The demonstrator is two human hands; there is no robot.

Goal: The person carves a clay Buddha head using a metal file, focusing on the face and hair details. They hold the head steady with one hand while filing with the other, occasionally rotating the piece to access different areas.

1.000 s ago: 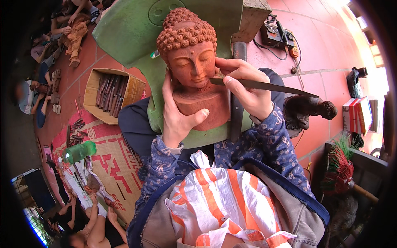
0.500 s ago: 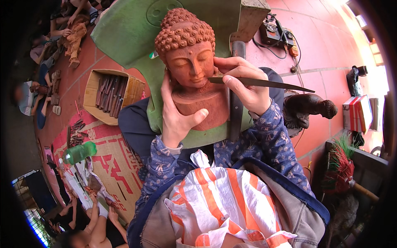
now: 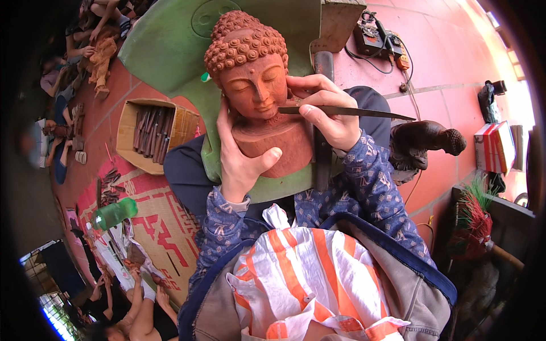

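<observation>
A reddish-brown carved wooden Buddha bust [image 3: 256, 85] with curled hair and lowered eyelids leans back on a green plastic chair [image 3: 162, 57] before me. My left hand [image 3: 242, 150] steadies it, fingers around the neck and jaw on the left side, thumb spread over the chest. In my right hand [image 3: 330, 113] is a dark, flat, tapering file [image 3: 364, 112], pinched between thumb and fingers. Its near end lies by the bust's chin, while the other end points out to the right. My right index fingertip touches the bust near its ear.
A cardboard box [image 3: 128, 125] of carving tools stands left, above a patterned mat [image 3: 162, 227] with a green bottle [image 3: 116, 213]. At right are a dark statue [image 3: 424, 142], a power unit [image 3: 375, 42] with cables and a bristle broom [image 3: 475, 213]. Other people sit along the left.
The bust has tipped slightly left, and both hands have shifted a little left with it. The file moved left too, its end staying by the chin.
</observation>
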